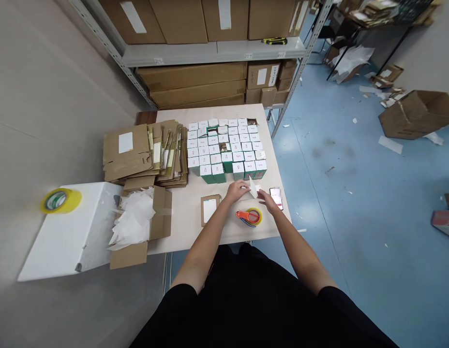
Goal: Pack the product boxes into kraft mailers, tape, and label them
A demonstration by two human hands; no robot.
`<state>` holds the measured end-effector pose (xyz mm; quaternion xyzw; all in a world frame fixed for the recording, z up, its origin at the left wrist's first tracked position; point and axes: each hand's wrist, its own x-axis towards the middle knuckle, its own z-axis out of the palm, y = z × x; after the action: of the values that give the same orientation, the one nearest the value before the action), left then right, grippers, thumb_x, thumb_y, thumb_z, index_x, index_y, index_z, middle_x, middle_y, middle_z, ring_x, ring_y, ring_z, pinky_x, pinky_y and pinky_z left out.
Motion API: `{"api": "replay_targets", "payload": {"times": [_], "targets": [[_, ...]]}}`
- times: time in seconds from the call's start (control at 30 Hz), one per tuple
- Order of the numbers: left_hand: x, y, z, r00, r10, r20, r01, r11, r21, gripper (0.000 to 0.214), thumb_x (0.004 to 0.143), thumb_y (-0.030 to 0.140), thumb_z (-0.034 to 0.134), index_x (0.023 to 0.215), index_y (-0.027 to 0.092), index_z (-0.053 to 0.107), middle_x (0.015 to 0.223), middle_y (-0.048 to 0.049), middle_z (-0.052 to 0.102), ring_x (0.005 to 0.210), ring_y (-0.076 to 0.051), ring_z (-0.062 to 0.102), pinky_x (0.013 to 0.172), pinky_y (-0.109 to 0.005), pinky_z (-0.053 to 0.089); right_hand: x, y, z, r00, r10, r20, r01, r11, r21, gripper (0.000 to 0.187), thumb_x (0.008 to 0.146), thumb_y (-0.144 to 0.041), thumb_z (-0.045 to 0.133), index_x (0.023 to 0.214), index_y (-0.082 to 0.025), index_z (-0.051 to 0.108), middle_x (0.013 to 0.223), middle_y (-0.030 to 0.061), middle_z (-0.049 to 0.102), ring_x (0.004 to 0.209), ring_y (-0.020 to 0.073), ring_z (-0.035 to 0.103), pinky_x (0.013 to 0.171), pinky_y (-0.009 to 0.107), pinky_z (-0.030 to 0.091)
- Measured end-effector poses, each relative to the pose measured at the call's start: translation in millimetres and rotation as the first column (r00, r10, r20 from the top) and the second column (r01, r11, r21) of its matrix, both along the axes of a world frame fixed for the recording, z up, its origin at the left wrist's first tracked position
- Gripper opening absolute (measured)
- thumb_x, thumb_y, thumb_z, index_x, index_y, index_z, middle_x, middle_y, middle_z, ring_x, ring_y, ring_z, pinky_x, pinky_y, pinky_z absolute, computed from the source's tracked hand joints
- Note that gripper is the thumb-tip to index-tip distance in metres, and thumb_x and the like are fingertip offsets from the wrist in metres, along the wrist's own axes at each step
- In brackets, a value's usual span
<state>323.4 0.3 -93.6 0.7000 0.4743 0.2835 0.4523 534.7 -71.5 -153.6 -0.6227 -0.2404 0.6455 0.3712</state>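
Over the front right part of the table, my left hand (238, 190) is closed in a pinch on a small white sheet of paper (252, 187), which stands tilted up. My right hand (267, 199) is at the sheet's lower right edge, its fingers bent and seeming to grip it; the exact contact is too small to make out. Just below the hands lies an orange tape dispenser (246, 215) with a yellow roll. A phone (276, 197) with a lit screen lies beside my right hand. Left of my left forearm is a small flat carton (207, 210) with a white label.
Rows of white-topped green boxes (227, 162) stand behind my hands. Flattened cardboard (133, 162) is stacked at left, near an open carton (161, 212) of white packing paper. Yellow tape (60, 200) rests on a white block (61, 237). A metal shelf (210, 53) rises behind.
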Motion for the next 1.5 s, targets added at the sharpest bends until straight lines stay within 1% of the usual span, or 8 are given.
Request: {"api": "replay_targets", "payload": {"times": [0.17, 0.33, 0.67, 0.8, 1.07, 1.33, 1.43, 1.5], "targets": [[-2, -4, -4.4, 0.984, -0.147, 0.099, 0.167, 0.956, -0.243, 0.036, 0.085, 0.056, 0.069, 0.094, 0.021, 0.074, 0.093, -0.0036, 0.073, 0.068, -0.016, 0.061, 0.065, -0.029, 0.048, -16, 4, 0.8, 0.952, -0.157, -0.262, 0.180, 0.981, 0.067, 0.040, 0.071, -0.051, 0.087, 0.098, -0.026, 0.073, 0.106, 0.0025, 0.078, 0.103, 0.0219, 0.071, 0.083, 0.030, 0.059], [-5, -2, -15.3, 0.993, -0.111, -0.043, 0.100, 0.974, -0.202, 0.037, 0.074, 0.053, 0.077, 0.093, 0.022, 0.078, 0.092, -0.0047, 0.076, 0.084, -0.022, 0.064, 0.076, -0.030, 0.048, -22, 8, 5.2, 0.864, -0.330, -0.380, 0.401, 0.908, 0.122, 0.042, 0.061, -0.037, 0.096, 0.088, -0.024, 0.066, 0.094, 0.0032, 0.079, 0.097, 0.0232, 0.074, 0.084, 0.034, 0.062], [-22, 22, -16.9, 0.950, -0.300, -0.089, 0.271, 0.930, -0.250, 0.032, 0.075, 0.053, 0.074, 0.077, 0.021, 0.078, 0.081, -0.0036, 0.074, 0.076, -0.022, 0.063, 0.071, -0.030, 0.046, 21, 3, 13.3, 0.973, -0.222, -0.068, 0.231, 0.957, 0.177, 0.043, 0.060, -0.043, 0.093, 0.089, -0.021, 0.071, 0.095, 0.0031, 0.077, 0.092, 0.0203, 0.071, 0.076, 0.029, 0.058], [-17, 25, -20.9, 0.957, -0.283, -0.058, 0.262, 0.935, -0.240, 0.036, 0.075, 0.057, 0.075, 0.079, 0.021, 0.081, 0.092, -0.0079, 0.077, 0.084, -0.025, 0.067, 0.076, -0.032, 0.050, 33, 2, 13.2, 0.978, -0.209, 0.008, 0.203, 0.959, 0.198, 0.041, 0.057, -0.044, 0.093, 0.076, -0.021, 0.066, 0.081, -0.0008, 0.071, 0.085, 0.0175, 0.067, 0.073, 0.028, 0.055], [-18, 31, -31.6, 0.994, -0.090, 0.064, 0.105, 0.953, -0.284, 0.036, 0.077, 0.053, 0.077, 0.087, 0.019, 0.083, 0.102, -0.0110, 0.080, 0.097, -0.028, 0.071, 0.088, -0.036, 0.055, 66, -15, 13.5, 0.872, -0.481, -0.088, 0.489, 0.852, 0.186, 0.048, 0.057, -0.047, 0.092, 0.090, -0.024, 0.068, 0.090, 0.0029, 0.077, 0.079, 0.0175, 0.069, 0.065, 0.026, 0.053], [34, 21, -36.7, 0.996, 0.057, -0.075, -0.066, 0.991, -0.114, 0.043, 0.080, 0.036, 0.078, 0.120, 0.021, 0.077, 0.126, -0.0116, 0.074, 0.116, -0.029, 0.066, 0.104, -0.041, 0.049, 23, -20, 31.0, 0.882, -0.396, -0.255, 0.443, 0.881, 0.164, 0.043, 0.059, -0.036, 0.089, 0.094, -0.025, 0.068, 0.087, -0.0023, 0.075, 0.069, 0.0118, 0.062, 0.065, 0.024, 0.053], [25, 12, -28.5, 0.988, 0.154, 0.010, -0.145, 0.952, -0.269, 0.038, 0.090, 0.051, 0.067, 0.107, 0.019, 0.080, 0.110, -0.0124, 0.078, 0.104, -0.026, 0.069, 0.095, -0.038, 0.052, 12, -19, 43.2, 0.921, -0.335, -0.201, 0.371, 0.910, 0.185, 0.033, 0.061, -0.032, 0.085, 0.089, -0.024, 0.069, 0.084, -0.0020, 0.073, 0.074, 0.0139, 0.063, 0.069, 0.026, 0.054], [13, 0, -19.0, 0.984, 0.125, 0.125, -0.051, 0.877, -0.477, 0.051, 0.091, 0.063, 0.061, 0.099, 0.016, 0.081, 0.096, -0.0134, 0.078, 0.092, -0.025, 0.071, 0.086, -0.037, 0.054, 8, -16, 54.3, 0.955, -0.244, -0.167, 0.280, 0.928, 0.245, 0.022, 0.063, -0.029, 0.081, 0.082, -0.024, 0.069, 0.084, -0.0009, 0.073, 0.080, 0.0162, 0.064, 0.075, 0.028, 0.054]]}}
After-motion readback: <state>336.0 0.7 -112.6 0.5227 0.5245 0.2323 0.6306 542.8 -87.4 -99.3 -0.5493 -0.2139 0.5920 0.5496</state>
